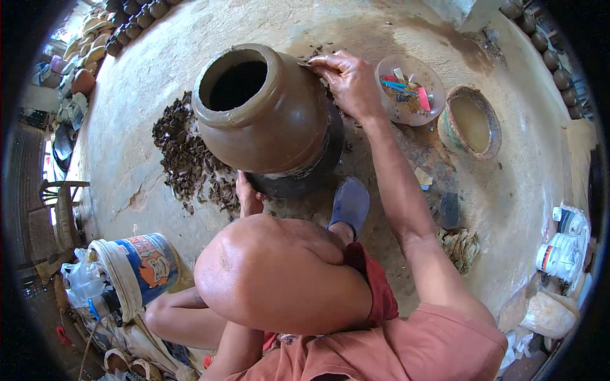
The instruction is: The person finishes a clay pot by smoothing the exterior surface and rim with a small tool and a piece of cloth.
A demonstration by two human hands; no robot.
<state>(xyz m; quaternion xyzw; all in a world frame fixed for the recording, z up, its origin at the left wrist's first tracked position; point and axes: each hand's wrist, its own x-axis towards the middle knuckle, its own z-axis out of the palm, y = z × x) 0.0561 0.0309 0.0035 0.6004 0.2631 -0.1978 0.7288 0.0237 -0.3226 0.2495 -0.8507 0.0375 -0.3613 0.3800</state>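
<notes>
In the upper middle of the frame a large brown clay pot [264, 111] stood on a dark turntable [305, 174], its mouth open and dark inside. The right hand [346, 79] pressed a small tool against its shoulder, fingers clenched on it. The left hand [248, 197] touched the pot's base, its fingers hidden. At upper right, a clear bowl [410, 89] held coloured tools and a clay bowl [473, 122] held murky liquid.
</notes>
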